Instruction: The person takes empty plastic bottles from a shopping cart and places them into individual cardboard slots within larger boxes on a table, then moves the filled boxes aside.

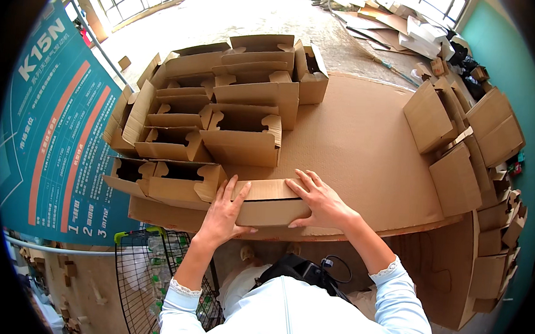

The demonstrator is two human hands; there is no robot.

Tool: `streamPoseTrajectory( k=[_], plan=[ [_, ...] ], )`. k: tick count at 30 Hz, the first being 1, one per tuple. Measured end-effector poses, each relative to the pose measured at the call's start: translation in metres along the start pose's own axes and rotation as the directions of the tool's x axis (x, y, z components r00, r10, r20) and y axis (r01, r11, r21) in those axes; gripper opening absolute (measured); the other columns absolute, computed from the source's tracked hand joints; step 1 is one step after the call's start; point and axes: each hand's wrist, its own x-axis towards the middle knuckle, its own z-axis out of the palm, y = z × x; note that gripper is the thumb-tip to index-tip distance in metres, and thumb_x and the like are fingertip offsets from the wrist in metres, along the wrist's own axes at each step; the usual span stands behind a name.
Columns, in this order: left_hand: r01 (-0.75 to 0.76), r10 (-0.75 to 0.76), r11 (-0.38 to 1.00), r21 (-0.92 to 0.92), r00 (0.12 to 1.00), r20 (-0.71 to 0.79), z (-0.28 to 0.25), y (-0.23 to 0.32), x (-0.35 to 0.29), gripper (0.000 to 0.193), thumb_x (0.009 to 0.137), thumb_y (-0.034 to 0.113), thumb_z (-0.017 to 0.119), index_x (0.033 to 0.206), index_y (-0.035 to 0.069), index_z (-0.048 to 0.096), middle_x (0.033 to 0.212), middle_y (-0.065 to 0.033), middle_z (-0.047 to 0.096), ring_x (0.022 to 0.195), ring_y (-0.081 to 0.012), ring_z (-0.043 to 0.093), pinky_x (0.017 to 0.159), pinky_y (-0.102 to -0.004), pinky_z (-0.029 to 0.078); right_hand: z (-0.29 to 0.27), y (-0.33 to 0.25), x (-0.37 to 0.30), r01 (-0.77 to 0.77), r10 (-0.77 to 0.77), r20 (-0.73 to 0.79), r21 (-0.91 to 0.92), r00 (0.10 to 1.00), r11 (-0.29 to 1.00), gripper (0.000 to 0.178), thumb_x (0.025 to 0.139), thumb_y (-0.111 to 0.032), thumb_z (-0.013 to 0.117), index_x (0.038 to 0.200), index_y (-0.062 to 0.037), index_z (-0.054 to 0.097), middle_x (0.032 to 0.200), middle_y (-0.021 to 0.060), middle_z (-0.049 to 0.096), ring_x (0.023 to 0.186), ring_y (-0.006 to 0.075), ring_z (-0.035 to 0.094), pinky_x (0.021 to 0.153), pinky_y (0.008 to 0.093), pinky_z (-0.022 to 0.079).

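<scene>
A small brown cardboard box lies at the near edge of the table, between my hands. Its top lid is folded down, and a dark slit runs along the front edge. My left hand grips the left end, thumb on the front face and fingers over the top. At the other end, my right hand holds it the same way, fingertips on the lid and thumb in front. Just left of it stands an open-topped carton, close to my left fingers.
Several open cartons stand in rows on the cardboard-covered tabletop. More cartons are stacked at the right. A wire cart with bottles stands below left, beside a teal banner. Flattened cardboard lies on the far floor.
</scene>
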Motion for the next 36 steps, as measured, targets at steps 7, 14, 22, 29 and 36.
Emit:
streamPoseTrajectory(
  k=[7, 14, 22, 29, 36],
  plan=[
    [-0.043, 0.042, 0.998, 0.054, 0.999, 0.008, 0.018, -0.005, 0.005, 0.114, 0.060, 0.012, 0.088, 0.153, 0.018, 0.021, 0.150, -0.0274, 0.020, 0.120, -0.0471, 0.047, 0.096, -0.0473, 0.051, -0.006, -0.010, 0.001, -0.051, 0.089, 0.218, -0.172, 0.972, 0.984, 0.111, 0.063, -0.044, 0.084, 0.151, -0.0102, 0.026, 0.143, 0.0305, 0.035, 0.132, 0.0483, 0.036, 0.106, 0.0518, 0.038],
    [-0.248, 0.248, 0.969, -0.006, 0.967, 0.062, 0.037, 0.015, 0.091, 0.112, 0.060, 0.004, 0.085, 0.152, 0.018, 0.023, 0.152, -0.0264, 0.019, 0.126, -0.0451, 0.045, 0.097, -0.0437, 0.052, -0.018, 0.029, -0.041, -0.277, 0.285, 0.024, -0.161, 0.958, 0.947, 0.107, 0.061, -0.040, 0.085, 0.149, -0.0122, 0.031, 0.135, 0.0250, 0.040, 0.126, 0.0416, 0.040, 0.103, 0.0496, 0.041],
    [-0.346, 0.325, 0.937, -0.040, 0.911, -0.253, 0.067, 0.073, 0.159, 0.092, 0.073, 0.005, 0.077, 0.151, 0.011, 0.028, 0.155, -0.0255, 0.019, 0.136, -0.0419, 0.037, 0.107, -0.0422, 0.042, -0.014, 0.102, 0.002, -0.745, 0.713, -0.307, 0.017, 0.631, 0.667, 0.095, 0.064, -0.043, 0.084, 0.140, -0.0053, 0.040, 0.121, 0.0218, 0.052, 0.113, 0.0366, 0.050, 0.087, 0.0479, 0.052],
    [-0.186, 0.176, 0.973, -0.136, 0.981, -0.083, 0.085, 0.065, 0.082, 0.074, 0.077, 0.008, 0.075, 0.143, 0.004, 0.040, 0.152, -0.0265, 0.024, 0.133, -0.0438, 0.039, 0.105, -0.0460, 0.043, -0.006, 0.115, 0.108, -0.862, 0.789, -0.355, -0.126, 0.502, 0.492, 0.100, 0.065, -0.055, 0.083, 0.142, -0.0059, 0.040, 0.121, 0.0280, 0.052, 0.113, 0.0391, 0.051, 0.086, 0.0394, 0.055],
    [-0.018, 0.008, 0.986, -0.166, 0.998, -0.063, 0.069, 0.041, 0.025, 0.063, 0.081, 0.008, 0.072, 0.138, 0.001, 0.046, 0.151, -0.0261, 0.027, 0.133, -0.0455, 0.039, 0.107, -0.0481, 0.041, -0.009, 0.097, 0.154, -0.905, 0.869, -0.257, -0.165, 0.422, 0.391, 0.107, 0.066, -0.062, 0.078, 0.146, -0.0058, 0.036, 0.125, 0.0272, 0.048, 0.112, 0.0373, 0.048, 0.075, 0.0376, 0.058]
  ],
)
